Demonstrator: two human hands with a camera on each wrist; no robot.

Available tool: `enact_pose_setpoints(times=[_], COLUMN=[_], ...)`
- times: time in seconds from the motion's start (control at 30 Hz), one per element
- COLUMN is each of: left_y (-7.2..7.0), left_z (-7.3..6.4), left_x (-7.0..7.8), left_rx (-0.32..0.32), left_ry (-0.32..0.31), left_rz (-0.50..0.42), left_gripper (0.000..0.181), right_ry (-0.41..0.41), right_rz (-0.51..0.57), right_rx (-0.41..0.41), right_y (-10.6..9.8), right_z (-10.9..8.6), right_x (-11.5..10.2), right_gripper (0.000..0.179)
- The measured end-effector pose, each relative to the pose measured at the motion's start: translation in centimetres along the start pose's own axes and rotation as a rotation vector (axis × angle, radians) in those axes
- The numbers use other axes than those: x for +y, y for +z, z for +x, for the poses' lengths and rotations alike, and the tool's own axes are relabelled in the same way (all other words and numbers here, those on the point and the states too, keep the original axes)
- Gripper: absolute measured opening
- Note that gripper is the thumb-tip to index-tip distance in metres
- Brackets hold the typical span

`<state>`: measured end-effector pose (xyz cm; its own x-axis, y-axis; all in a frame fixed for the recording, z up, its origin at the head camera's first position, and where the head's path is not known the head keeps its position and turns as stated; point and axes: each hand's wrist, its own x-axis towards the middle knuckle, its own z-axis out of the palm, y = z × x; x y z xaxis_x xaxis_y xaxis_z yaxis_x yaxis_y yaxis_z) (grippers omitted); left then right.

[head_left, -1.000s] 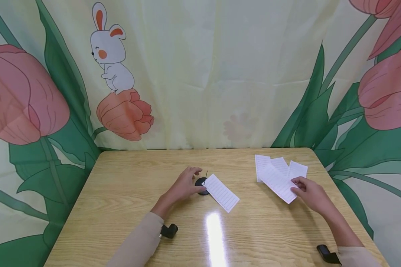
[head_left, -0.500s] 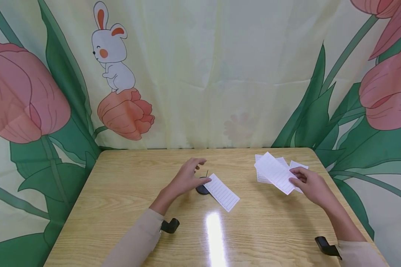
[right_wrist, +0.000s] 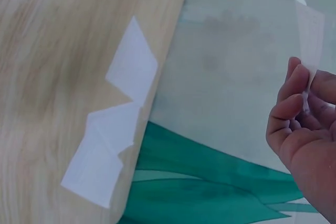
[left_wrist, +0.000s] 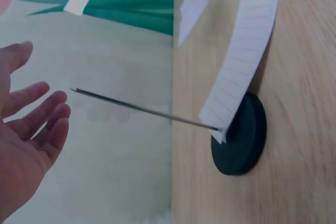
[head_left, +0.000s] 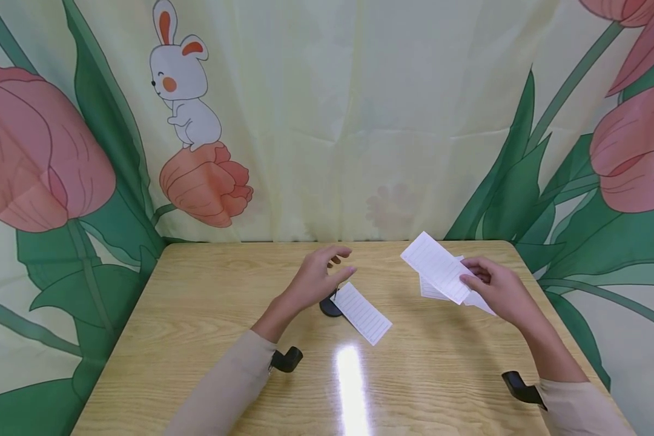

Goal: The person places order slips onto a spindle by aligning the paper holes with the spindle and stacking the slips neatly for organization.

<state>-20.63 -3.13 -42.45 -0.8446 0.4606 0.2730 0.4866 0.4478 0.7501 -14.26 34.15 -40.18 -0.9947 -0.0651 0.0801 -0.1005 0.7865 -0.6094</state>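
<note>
A bill spike with a round black base and a thin upright metal rod stands near the table's middle. One lined paper slip is pierced near its end and sits low on the rod, slanting down to the tabletop. My left hand hovers over the spike with fingers loosely bent, holding nothing; in the left wrist view it is apart from the rod's pointed tip. Between thumb and fingers my right hand pinches another paper slip, raised above the table. Its fingers partly hide the slip's near end.
Several loose paper slips lie overlapping at the table's back right, beneath the raised slip. Behind the wooden table hangs a curtain printed with tulips and a rabbit. Black wrist cameras sit at both sleeves.
My right hand has lifted a slip off the pile and brought it up and leftward. The left hand has risen from beside the spike's base to above it. The pierced slip stays put.
</note>
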Motion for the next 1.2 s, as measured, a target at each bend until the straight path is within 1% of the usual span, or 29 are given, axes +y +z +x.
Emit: enact_pose_setpoints(times=[0.13,0.3,0.43,0.63,0.83,0.97,1.07,1.2], left_y=[0.2,0.3,0.6,1.1,1.3,1.3,1.1,0.9], left_z=[1.0,2.0,2.8,3.6,3.9,3.9,3.7,3.5], left_x=[0.9,1.7,2.1,2.7,2.9,3.1,3.2,3.1], left_rx=[0.046,0.089,0.094,0.078,0.081,0.080,0.081,0.090], left_ry=[0.013,-0.015,-0.031,-0.049,-0.100,-0.131,-0.144,-0.145], left_rz=[-0.040,-0.110,-0.154,-0.203,-0.245,-0.275,-0.290,-0.286], left_gripper=[0.035,0.029,0.026,0.022,0.016,0.014,0.012,0.011], right_ry=[-0.016,-0.045,-0.073,-0.103,-0.127,-0.144,-0.151,-0.155], right_rz=[0.019,0.026,0.026,0.052,0.041,0.026,0.028,0.045], right_rx=[-0.007,-0.011,-0.005,-0.018,-0.035,-0.039,-0.044,-0.056], right_y=[0.0,0.0,0.1,0.4,0.8,1.1,1.3,1.7], right_z=[0.3,0.6,0.9,1.5,2.1,2.4,2.6,2.8], right_x=[-0.9,-1.9,-2.9,-4.3,-5.3,-5.8,-6.1,-6.3], right_gripper=[0.036,0.034,0.033,0.031,0.029,0.029,0.029,0.029])
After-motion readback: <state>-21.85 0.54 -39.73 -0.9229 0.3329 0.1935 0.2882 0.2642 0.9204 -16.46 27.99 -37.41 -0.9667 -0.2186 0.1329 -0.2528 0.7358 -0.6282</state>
